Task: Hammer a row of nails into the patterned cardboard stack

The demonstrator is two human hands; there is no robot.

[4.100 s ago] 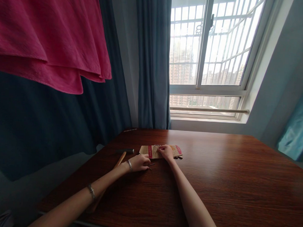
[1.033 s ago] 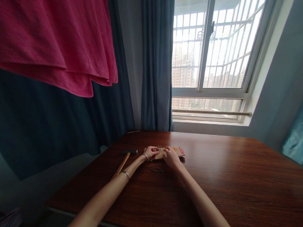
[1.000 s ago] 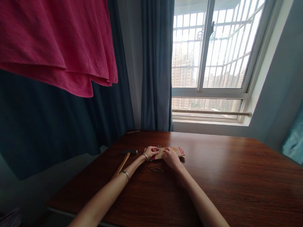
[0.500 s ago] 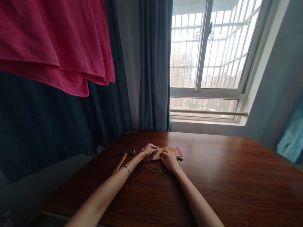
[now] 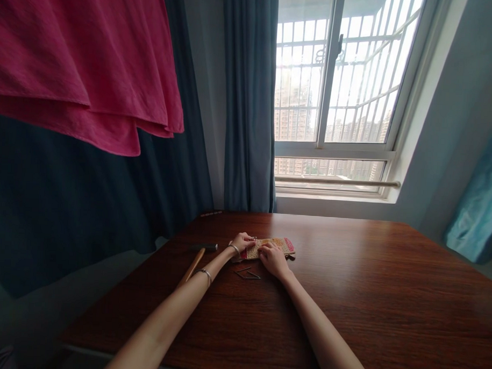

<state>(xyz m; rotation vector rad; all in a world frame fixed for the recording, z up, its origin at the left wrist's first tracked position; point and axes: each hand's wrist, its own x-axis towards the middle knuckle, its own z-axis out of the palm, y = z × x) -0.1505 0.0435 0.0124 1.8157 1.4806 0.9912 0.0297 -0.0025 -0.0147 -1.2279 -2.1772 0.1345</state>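
On the table lies a flat, oblong patterned board (image 5: 286, 245), beige with dark dots and pink ends. Fingers pinched together, my left hand (image 5: 242, 242) is over its left end; something small and shiny shows at the fingertips, too small to name. My right hand (image 5: 273, 257) bears on the board's near side with its fingers bent and close together, hiding part of the pattern. Several thin nails (image 5: 251, 275) lie loose just in front of the board. Left of my left hand is a hammer (image 5: 193, 267) with a wooden handle and dark head, partly behind my forearm.
The brown wooden table (image 5: 371, 286) stretches to the wall under a barred window (image 5: 297, 95). Blue curtains (image 5: 249, 98) hang behind it. A pink cloth (image 5: 88, 66) hangs at upper left, above table height.
The whole view has shifted very slightly. Both hands keep their places on the board, and the nails and hammer lie as before.
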